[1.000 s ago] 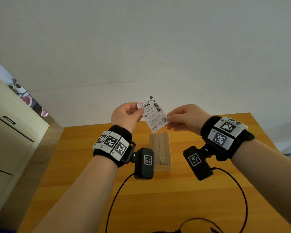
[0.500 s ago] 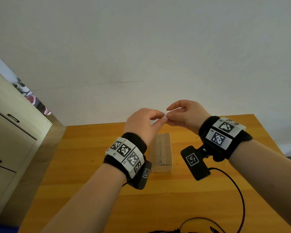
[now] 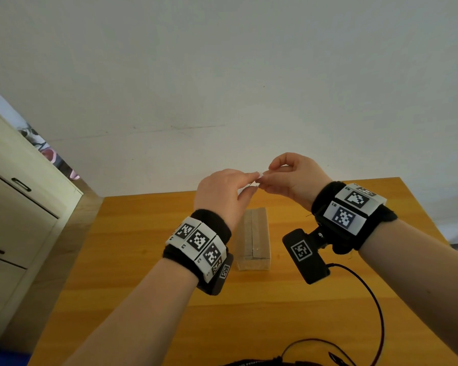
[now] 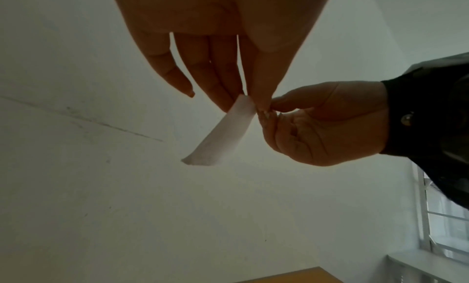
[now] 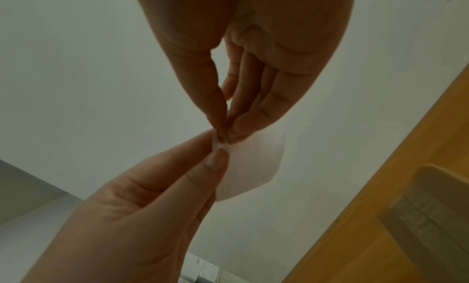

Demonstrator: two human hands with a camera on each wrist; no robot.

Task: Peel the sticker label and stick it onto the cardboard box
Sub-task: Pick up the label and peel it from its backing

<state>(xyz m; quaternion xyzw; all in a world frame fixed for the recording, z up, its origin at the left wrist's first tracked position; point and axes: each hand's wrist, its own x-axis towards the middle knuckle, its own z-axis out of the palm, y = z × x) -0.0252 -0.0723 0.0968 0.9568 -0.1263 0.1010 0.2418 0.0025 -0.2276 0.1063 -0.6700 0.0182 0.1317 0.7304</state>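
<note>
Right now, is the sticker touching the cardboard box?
Apart. The head view shows both hands, left hand and right hand, pinching the sticker up in the air, with the cardboard box lying on the table below.

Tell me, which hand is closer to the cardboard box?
Left. The left hand is raised just above the box; the right hand is higher and off to its right side.

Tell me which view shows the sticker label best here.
The left wrist view: the sticker label hangs as a long pale strip below both hands' pinching fingertips. The right wrist view shows a curved part of it behind the fingers. In the head view only a sliver peeks out between the left hand and right hand.
</note>
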